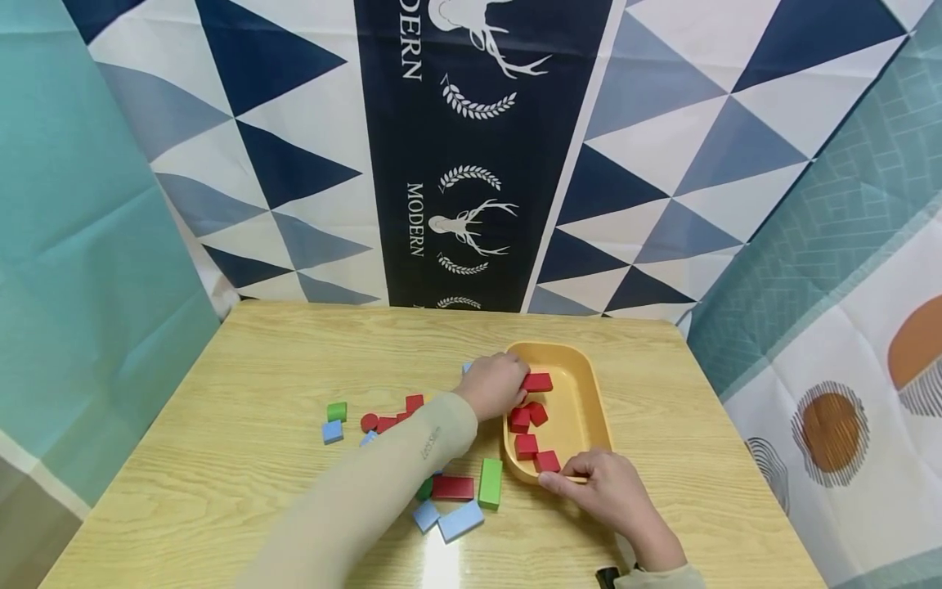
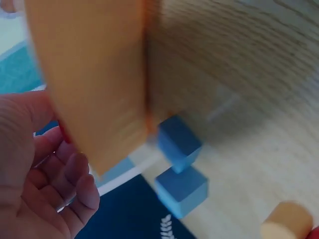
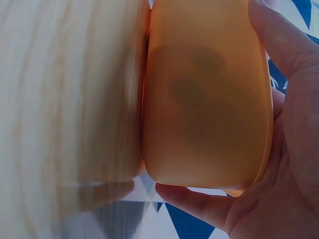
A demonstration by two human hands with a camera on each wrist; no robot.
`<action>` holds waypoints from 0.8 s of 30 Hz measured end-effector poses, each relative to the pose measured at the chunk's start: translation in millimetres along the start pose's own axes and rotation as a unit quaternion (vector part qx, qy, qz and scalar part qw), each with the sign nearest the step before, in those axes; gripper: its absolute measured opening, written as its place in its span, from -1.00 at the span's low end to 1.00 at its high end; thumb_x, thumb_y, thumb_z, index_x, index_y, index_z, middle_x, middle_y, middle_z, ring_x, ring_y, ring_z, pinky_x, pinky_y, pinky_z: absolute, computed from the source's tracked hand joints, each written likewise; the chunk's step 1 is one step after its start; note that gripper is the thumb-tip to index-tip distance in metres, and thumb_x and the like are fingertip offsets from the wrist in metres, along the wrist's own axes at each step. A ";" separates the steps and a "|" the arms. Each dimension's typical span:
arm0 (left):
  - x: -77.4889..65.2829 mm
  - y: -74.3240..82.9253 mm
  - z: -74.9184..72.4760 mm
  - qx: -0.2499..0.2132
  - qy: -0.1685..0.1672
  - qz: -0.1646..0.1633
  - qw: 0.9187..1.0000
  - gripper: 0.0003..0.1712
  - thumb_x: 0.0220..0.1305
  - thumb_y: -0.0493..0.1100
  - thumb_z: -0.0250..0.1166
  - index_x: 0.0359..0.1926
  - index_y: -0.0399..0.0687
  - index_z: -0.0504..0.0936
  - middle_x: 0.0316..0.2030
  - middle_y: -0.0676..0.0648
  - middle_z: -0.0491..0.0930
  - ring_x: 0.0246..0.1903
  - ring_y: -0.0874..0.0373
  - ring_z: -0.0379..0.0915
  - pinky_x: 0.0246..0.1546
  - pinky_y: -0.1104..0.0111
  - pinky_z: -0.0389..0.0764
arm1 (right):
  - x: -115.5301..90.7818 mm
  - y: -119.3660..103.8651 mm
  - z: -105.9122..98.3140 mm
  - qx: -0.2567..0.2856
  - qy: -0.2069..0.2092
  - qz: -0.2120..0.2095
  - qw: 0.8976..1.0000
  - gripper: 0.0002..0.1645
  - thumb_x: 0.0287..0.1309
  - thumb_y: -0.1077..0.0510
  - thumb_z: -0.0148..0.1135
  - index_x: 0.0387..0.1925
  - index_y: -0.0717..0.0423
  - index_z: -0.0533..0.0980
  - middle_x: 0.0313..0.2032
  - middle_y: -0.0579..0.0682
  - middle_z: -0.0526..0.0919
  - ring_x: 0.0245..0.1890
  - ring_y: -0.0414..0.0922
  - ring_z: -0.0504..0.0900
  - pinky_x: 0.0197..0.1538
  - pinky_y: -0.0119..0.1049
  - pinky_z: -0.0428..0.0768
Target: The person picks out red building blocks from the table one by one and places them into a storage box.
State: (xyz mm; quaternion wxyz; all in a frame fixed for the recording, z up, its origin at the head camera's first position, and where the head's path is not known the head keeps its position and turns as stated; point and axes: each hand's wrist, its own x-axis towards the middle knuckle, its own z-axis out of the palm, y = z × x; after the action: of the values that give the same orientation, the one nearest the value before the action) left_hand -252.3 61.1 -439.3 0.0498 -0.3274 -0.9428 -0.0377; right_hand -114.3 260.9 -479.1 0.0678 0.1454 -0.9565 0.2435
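A yellow tray (image 1: 581,401) stands on the right half of the table with several red blocks (image 1: 526,446) inside. Over its far left rim reaches my left hand (image 1: 496,384), fingers curled and pinching a red rectangular block (image 1: 537,382). In the left wrist view the tray wall (image 2: 94,74) hides most of that block beyond my left hand (image 2: 45,164). My right hand (image 1: 607,487) grips the tray's near rim between thumb and fingers. The right wrist view shows my right hand (image 3: 294,124) against the tray's outer wall (image 3: 209,109).
Left of the tray lie a green block (image 1: 490,484), a dark red block (image 1: 452,488) and a blue block (image 1: 461,521). Farther left are a green piece (image 1: 336,411), a blue cube (image 1: 333,432) and a red round piece (image 1: 370,422). My left sleeve covers part of the pile.
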 end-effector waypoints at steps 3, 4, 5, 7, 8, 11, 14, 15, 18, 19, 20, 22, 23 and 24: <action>3.3 -2.3 13.0 0.006 -0.003 -0.018 1.000 -0.69 0.31 0.11 0.29 -0.08 0.04 0.67 -0.27 0.06 0.54 -0.29 0.22 0.46 -0.24 0.33 0.65 | 0.1 -0.2 1.3 -0.001 -0.005 0.001 1.000 -0.62 -0.04 -0.46 0.34 -0.67 -0.39 0.60 -0.63 -0.44 0.51 -0.56 -0.36 0.42 -0.43 -0.31 0.47; 4.2 -3.3 16.5 0.004 -0.001 -0.026 1.000 -0.68 0.31 0.11 0.28 -0.07 0.04 0.67 -0.25 0.06 0.55 -0.28 0.21 0.47 -0.23 0.32 0.65 | 0.2 0.0 1.8 -0.002 -0.006 0.002 1.000 -0.62 -0.04 -0.46 0.34 -0.67 -0.39 0.60 -0.63 -0.44 0.51 -0.56 -0.35 0.42 -0.43 -0.31 0.47; 4.9 -4.2 19.3 -0.002 0.002 -0.032 0.999 -0.67 0.32 0.11 0.28 -0.05 0.03 0.66 -0.24 0.06 0.56 -0.28 0.22 0.48 -0.23 0.32 0.65 | 0.4 0.4 2.2 -0.003 -0.007 0.001 1.000 -0.62 -0.04 -0.46 0.33 -0.67 -0.39 0.60 -0.63 -0.44 0.52 -0.56 -0.36 0.42 -0.43 -0.31 0.47; 6.1 -4.8 22.6 -0.016 0.007 -0.041 0.999 -0.66 0.32 0.10 0.28 -0.03 0.03 0.66 -0.21 0.04 0.58 -0.25 0.21 0.49 -0.22 0.30 0.66 | 0.9 1.4 2.8 -0.005 -0.006 0.001 1.000 -0.62 -0.04 -0.46 0.33 -0.67 -0.39 0.60 -0.63 -0.44 0.52 -0.56 -0.36 0.42 -0.43 -0.30 0.48; 6.7 -4.6 23.5 -0.022 0.008 -0.044 0.999 -0.65 0.31 0.10 0.29 -0.03 0.02 0.66 -0.20 0.04 0.59 -0.25 0.21 0.49 -0.22 0.30 0.66 | 1.1 2.0 3.1 -0.006 -0.005 0.001 1.000 -0.62 -0.04 -0.46 0.34 -0.67 -0.39 0.60 -0.63 -0.45 0.51 -0.56 -0.36 0.42 -0.43 -0.30 0.48; 8.1 -1.5 23.5 -0.051 -0.005 -0.056 0.997 -0.66 0.30 0.10 0.31 -0.05 0.01 0.64 -0.22 0.04 0.57 -0.30 0.22 0.48 -0.25 0.33 0.65 | 1.5 3.2 2.8 -0.008 0.000 0.001 1.000 -0.63 -0.05 -0.46 0.35 -0.68 -0.40 0.59 -0.64 -0.45 0.51 -0.56 -0.36 0.42 -0.43 -0.30 0.48; 9.3 2.2 24.6 -0.090 -0.039 -0.078 0.992 -0.67 0.28 0.09 0.33 -0.07 0.00 0.62 -0.25 0.05 0.55 -0.38 0.22 0.44 -0.27 0.37 0.63 | 1.4 3.4 2.7 -0.010 -0.002 0.003 1.000 -0.62 -0.05 -0.47 0.34 -0.69 -0.41 0.59 -0.64 -0.45 0.50 -0.55 -0.35 0.42 -0.42 -0.29 0.48; 9.6 3.3 25.3 -0.100 -0.050 -0.085 0.990 -0.67 0.28 0.08 0.34 -0.08 0.00 0.60 -0.27 0.05 0.54 -0.40 0.22 0.43 -0.27 0.37 0.62 | 1.3 3.3 2.7 -0.010 -0.002 0.005 1.000 -0.62 -0.05 -0.47 0.33 -0.69 -0.41 0.59 -0.64 -0.45 0.50 -0.55 -0.35 0.42 -0.42 -0.29 0.47; 11.1 5.3 28.2 -0.100 -0.066 -0.093 0.988 -0.66 0.28 0.09 0.33 -0.08 -0.01 0.58 -0.28 0.05 0.54 -0.40 0.22 0.44 -0.27 0.36 0.63 | 1.0 3.1 3.1 -0.011 -0.003 0.006 1.000 -0.61 -0.05 -0.48 0.33 -0.69 -0.41 0.59 -0.65 -0.45 0.50 -0.54 -0.34 0.41 -0.42 -0.30 0.47; 11.5 5.7 29.0 -0.093 -0.068 -0.092 0.989 -0.65 0.28 0.11 0.33 -0.07 -0.01 0.57 -0.28 0.05 0.54 -0.39 0.23 0.45 -0.28 0.35 0.64 | 0.9 3.0 3.1 -0.011 -0.002 0.006 1.000 -0.62 -0.05 -0.47 0.34 -0.69 -0.41 0.58 -0.65 -0.45 0.49 -0.54 -0.34 0.41 -0.42 -0.30 0.47; 12.0 6.1 29.6 -0.085 -0.068 -0.091 0.990 -0.63 0.27 0.12 0.34 -0.08 -0.01 0.57 -0.29 0.05 0.54 -0.37 0.23 0.46 -0.30 0.35 0.65 | 0.9 3.0 3.1 -0.010 -0.002 0.005 1.000 -0.62 -0.06 -0.47 0.34 -0.69 -0.41 0.58 -0.65 -0.45 0.49 -0.54 -0.34 0.41 -0.42 -0.30 0.47; 12.6 6.8 29.7 -0.079 -0.068 -0.089 0.991 -0.60 0.25 0.15 0.35 -0.10 -0.02 0.56 -0.31 0.04 0.56 -0.36 0.22 0.48 -0.33 0.32 0.65 | 0.9 2.9 2.8 -0.009 0.000 0.001 1.000 -0.63 -0.06 -0.46 0.35 -0.69 -0.41 0.58 -0.65 -0.45 0.49 -0.54 -0.35 0.41 -0.43 -0.30 0.47; 12.8 6.8 29.9 -0.081 -0.067 -0.088 0.991 -0.59 0.25 0.15 0.35 -0.09 -0.03 0.55 -0.32 0.04 0.57 -0.36 0.22 0.49 -0.33 0.32 0.65 | 0.9 2.8 2.5 -0.009 0.001 0.000 1.000 -0.63 -0.06 -0.45 0.35 -0.70 -0.41 0.58 -0.65 -0.45 0.49 -0.55 -0.35 0.41 -0.43 -0.30 0.47; 12.8 6.9 29.7 -0.087 -0.069 -0.088 0.990 -0.60 0.25 0.14 0.35 -0.10 -0.03 0.55 -0.33 0.03 0.58 -0.37 0.21 0.49 -0.34 0.32 0.64 | 1.0 2.7 2.3 -0.009 0.001 -0.001 1.000 -0.63 -0.05 -0.45 0.35 -0.70 -0.41 0.58 -0.65 -0.45 0.49 -0.55 -0.35 0.41 -0.43 -0.31 0.47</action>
State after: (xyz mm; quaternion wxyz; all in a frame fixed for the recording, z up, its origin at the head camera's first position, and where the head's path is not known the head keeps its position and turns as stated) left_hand -260.0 77.4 -467.0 -0.0470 -0.2476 -0.9624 -0.1010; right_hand -116.2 261.7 -482.2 0.0701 0.1455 -0.9585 0.2349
